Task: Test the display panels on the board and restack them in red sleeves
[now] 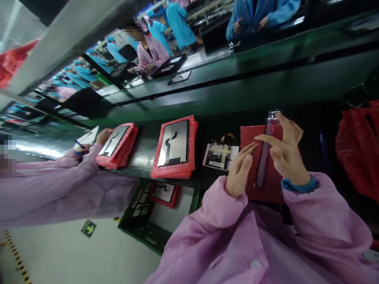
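Note:
A narrow, glossy dark strip with a purplish reflection point(262, 165) runs lengthwise over a red bubble-wrap pouch point(251, 193) in front of me. I cannot tell whether it is a flat strip or a panel seen edge-on. My left hand point(239, 173) is left of it, open, fingers stretched toward its edge. On the other side my right hand point(287, 154) is open, fingers spread. One finger points across the strip, and another is by the shiny silvery piece point(274, 115) at its far end. Contact is unclear. Left of my hands lies a small white-edged part with a circuit and ribbon cable point(220, 156).
A display panel point(174, 142) tops a stack of red pouches on the left. Below it stands a green crate point(133, 217). A blue pen point(322, 146) and red pouches point(358, 154) lie to the right. A co-worker's pink sleeve point(59, 189) reaches in at the left.

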A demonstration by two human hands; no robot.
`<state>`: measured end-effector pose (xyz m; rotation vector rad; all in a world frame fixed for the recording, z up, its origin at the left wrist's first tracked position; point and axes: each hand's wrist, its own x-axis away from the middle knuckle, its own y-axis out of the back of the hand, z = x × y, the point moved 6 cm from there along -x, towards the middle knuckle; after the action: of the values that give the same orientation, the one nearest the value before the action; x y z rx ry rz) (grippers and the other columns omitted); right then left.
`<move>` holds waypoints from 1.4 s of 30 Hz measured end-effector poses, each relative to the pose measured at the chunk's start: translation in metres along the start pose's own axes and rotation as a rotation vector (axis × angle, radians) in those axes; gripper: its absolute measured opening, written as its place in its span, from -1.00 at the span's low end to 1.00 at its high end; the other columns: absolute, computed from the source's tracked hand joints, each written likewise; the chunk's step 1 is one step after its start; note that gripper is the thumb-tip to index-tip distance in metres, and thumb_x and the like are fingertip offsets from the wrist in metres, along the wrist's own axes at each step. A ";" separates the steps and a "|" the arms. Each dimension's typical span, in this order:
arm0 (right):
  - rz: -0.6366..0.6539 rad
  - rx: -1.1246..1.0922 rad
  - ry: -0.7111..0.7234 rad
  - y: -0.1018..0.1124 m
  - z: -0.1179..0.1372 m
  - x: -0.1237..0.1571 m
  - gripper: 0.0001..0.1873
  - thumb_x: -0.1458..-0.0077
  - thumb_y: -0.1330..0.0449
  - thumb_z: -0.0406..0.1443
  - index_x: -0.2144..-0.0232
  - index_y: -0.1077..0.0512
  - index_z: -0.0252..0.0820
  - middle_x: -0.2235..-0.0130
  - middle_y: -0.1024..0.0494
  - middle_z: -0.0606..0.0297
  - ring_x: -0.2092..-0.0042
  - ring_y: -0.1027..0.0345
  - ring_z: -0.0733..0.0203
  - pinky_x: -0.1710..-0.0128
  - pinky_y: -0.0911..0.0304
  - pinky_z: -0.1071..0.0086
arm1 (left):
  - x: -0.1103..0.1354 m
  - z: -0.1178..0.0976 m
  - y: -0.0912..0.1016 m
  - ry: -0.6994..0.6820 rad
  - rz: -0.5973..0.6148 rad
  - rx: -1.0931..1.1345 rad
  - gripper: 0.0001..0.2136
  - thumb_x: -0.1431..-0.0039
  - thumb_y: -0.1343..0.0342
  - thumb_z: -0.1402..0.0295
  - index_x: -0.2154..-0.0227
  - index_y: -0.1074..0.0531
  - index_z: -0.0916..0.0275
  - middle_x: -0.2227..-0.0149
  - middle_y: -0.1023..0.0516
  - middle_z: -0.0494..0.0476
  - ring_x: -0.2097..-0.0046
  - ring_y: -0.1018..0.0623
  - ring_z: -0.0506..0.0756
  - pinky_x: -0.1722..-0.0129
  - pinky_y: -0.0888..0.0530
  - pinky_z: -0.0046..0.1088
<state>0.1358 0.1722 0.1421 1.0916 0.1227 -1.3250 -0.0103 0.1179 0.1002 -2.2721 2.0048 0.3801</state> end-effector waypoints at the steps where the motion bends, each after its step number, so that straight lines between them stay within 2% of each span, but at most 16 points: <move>1: -0.019 -0.008 0.003 0.001 -0.001 0.001 -0.29 -0.37 0.26 0.16 0.03 -0.59 0.02 -0.48 0.00 0.29 -0.46 0.10 -0.30 -0.37 0.14 -0.38 | 0.008 0.003 0.016 -0.097 -0.078 -0.208 -0.64 -0.45 0.08 0.20 -0.07 -0.53 0.21 -0.18 -0.52 0.29 -0.28 -0.45 0.25 -0.34 -0.35 -0.02; 3: -0.045 -0.021 0.004 0.002 -0.003 0.003 -0.32 -0.39 0.24 0.13 0.04 -0.59 0.03 -0.47 -0.02 0.28 -0.45 0.08 -0.33 -0.35 0.13 -0.43 | 0.025 0.019 0.046 -0.187 -0.221 -0.642 -0.68 -0.42 0.03 0.24 -0.01 -0.55 0.27 -0.12 -0.50 0.38 -0.18 -0.47 0.29 -0.24 -0.41 0.02; 4: -0.052 -0.023 0.006 0.002 -0.003 0.004 -0.33 -0.39 0.23 0.12 0.04 -0.59 0.03 -0.47 -0.03 0.28 -0.45 0.07 -0.34 -0.34 0.14 -0.45 | 0.032 0.031 0.056 -0.186 -0.241 -0.806 -0.68 -0.41 0.02 0.27 -0.02 -0.54 0.30 -0.10 -0.48 0.43 -0.14 -0.48 0.31 -0.19 -0.45 0.03; 7: -0.055 -0.016 0.008 0.003 -0.002 0.006 -0.34 -0.39 0.22 0.12 0.01 -0.58 0.03 -0.48 -0.02 0.29 -0.43 0.05 -0.35 -0.35 0.16 -0.46 | 0.044 0.064 0.070 -0.174 -0.161 -1.057 -0.64 -0.39 0.00 0.29 -0.12 -0.47 0.34 -0.12 -0.41 0.49 -0.11 -0.45 0.33 -0.13 -0.49 0.03; 10: -0.049 -0.007 0.005 0.003 -0.001 0.007 -0.36 -0.39 0.23 0.12 -0.02 -0.56 0.07 -0.48 0.00 0.36 -0.44 0.06 -0.34 -0.37 0.13 -0.43 | 0.049 0.074 0.067 -0.203 -0.097 -1.132 -0.61 -0.40 0.01 0.30 -0.21 -0.41 0.27 -0.19 -0.34 0.47 -0.17 -0.41 0.33 -0.17 -0.45 0.04; 16: -0.005 0.050 -0.026 0.003 0.001 0.007 -0.36 -0.36 0.27 0.15 -0.07 -0.51 0.21 -0.49 0.05 0.52 -0.45 0.07 -0.33 -0.41 0.15 -0.37 | 0.047 0.071 0.061 -0.213 -0.065 -1.162 -0.61 -0.38 0.01 0.33 -0.21 -0.45 0.22 -0.20 -0.34 0.45 -0.17 -0.39 0.35 -0.18 -0.45 0.09; 22: -0.008 0.073 0.040 0.008 0.003 0.006 -0.40 -0.39 0.19 0.12 -0.11 -0.50 0.09 -0.49 0.05 0.32 -0.46 0.12 -0.29 -0.40 0.15 -0.32 | 0.048 0.074 0.058 -0.237 -0.086 -1.192 -0.60 -0.38 0.01 0.35 -0.21 -0.45 0.22 -0.29 -0.31 0.44 -0.32 -0.31 0.41 -0.25 -0.40 0.15; 25: -0.003 0.110 0.018 0.018 0.007 0.008 -0.33 -0.37 0.20 0.16 -0.12 -0.51 0.00 -0.33 -0.22 0.06 -0.33 -0.13 -0.24 -0.30 -0.04 -0.27 | 0.051 0.071 0.059 -0.265 -0.108 -1.190 -0.59 -0.41 0.04 0.31 -0.23 -0.41 0.29 -0.36 -0.26 0.49 -0.42 -0.20 0.43 -0.30 -0.34 0.16; 27: 0.035 0.071 -0.061 0.027 0.006 0.011 -0.32 -0.37 0.17 0.16 -0.10 -0.51 -0.05 -0.08 -0.43 0.01 -0.10 -0.36 -0.09 -0.13 -0.28 -0.10 | 0.054 0.068 0.057 -0.329 -0.026 -1.140 -0.50 -0.44 0.08 0.22 -0.32 -0.30 0.37 -0.40 -0.20 0.52 -0.48 -0.10 0.41 -0.35 -0.28 0.13; 29: 0.075 0.016 -0.189 0.039 0.001 0.016 -0.44 -0.34 0.03 0.11 -0.05 -0.51 -0.08 0.10 -0.49 0.10 0.14 -0.44 0.06 0.11 -0.40 0.10 | 0.058 0.065 0.048 -0.440 0.186 -1.061 -0.40 -0.45 0.10 0.11 -0.38 -0.18 0.42 -0.41 -0.21 0.50 -0.49 -0.09 0.36 -0.40 -0.23 0.04; 31: 0.096 0.014 -0.357 0.052 -0.008 0.025 -0.60 -0.22 -0.15 0.00 0.03 -0.50 -0.07 0.17 -0.53 0.18 0.28 -0.45 0.14 0.30 -0.38 0.22 | 0.063 0.065 0.039 -0.508 0.406 -0.992 -0.37 -0.45 0.10 0.06 -0.39 -0.16 0.41 -0.39 -0.27 0.46 -0.48 -0.16 0.30 -0.42 -0.23 -0.07; 33: 0.063 0.069 -0.529 0.068 -0.019 0.037 -0.65 -0.06 -0.22 -0.11 0.10 -0.52 -0.03 0.22 -0.56 0.22 0.36 -0.45 0.15 0.38 -0.32 0.25 | 0.063 0.067 0.035 -0.491 0.507 -0.975 -0.40 -0.45 0.09 0.08 -0.37 -0.22 0.40 -0.37 -0.31 0.43 -0.45 -0.22 0.28 -0.42 -0.24 -0.10; 35: -0.013 0.117 -0.658 0.084 -0.026 0.050 -0.64 0.06 -0.24 -0.17 0.14 -0.55 0.00 0.29 -0.55 0.25 0.39 -0.44 0.15 0.42 -0.28 0.26 | 0.061 0.067 0.034 -0.465 0.511 -0.993 -0.44 -0.46 0.08 0.12 -0.34 -0.26 0.41 -0.36 -0.34 0.41 -0.44 -0.25 0.29 -0.42 -0.25 -0.07; 38: -0.179 0.099 -0.735 0.100 -0.028 0.070 -0.66 0.11 -0.26 -0.19 0.21 -0.59 -0.04 0.33 -0.50 0.27 0.46 -0.30 0.26 0.49 -0.17 0.34 | 0.060 0.066 0.033 -0.510 0.456 -1.021 -0.47 -0.46 0.06 0.15 -0.30 -0.31 0.44 -0.33 -0.38 0.41 -0.42 -0.29 0.31 -0.40 -0.28 -0.04; 40: -0.258 0.066 -0.763 0.100 -0.029 0.081 -0.68 0.09 -0.28 -0.18 0.22 -0.58 -0.08 0.36 -0.45 0.32 0.49 -0.16 0.34 0.52 -0.05 0.38 | 0.060 0.065 0.034 -0.533 0.415 -1.030 -0.49 -0.45 0.04 0.17 -0.28 -0.33 0.45 -0.32 -0.40 0.42 -0.42 -0.29 0.30 -0.40 -0.29 -0.05; 42: -0.273 0.021 -0.810 0.089 -0.035 0.089 -0.69 0.07 -0.29 -0.16 0.23 -0.56 -0.11 0.39 -0.44 0.34 0.48 -0.14 0.34 0.49 -0.03 0.38 | 0.061 0.064 0.034 -0.549 0.385 -1.026 -0.49 -0.43 0.01 0.19 -0.27 -0.34 0.46 -0.30 -0.41 0.44 -0.42 -0.29 0.31 -0.40 -0.30 -0.04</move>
<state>0.2534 0.1202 0.1176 0.4959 -0.3559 -1.9241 -0.0451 0.0694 0.0270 -1.6986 2.1287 2.1895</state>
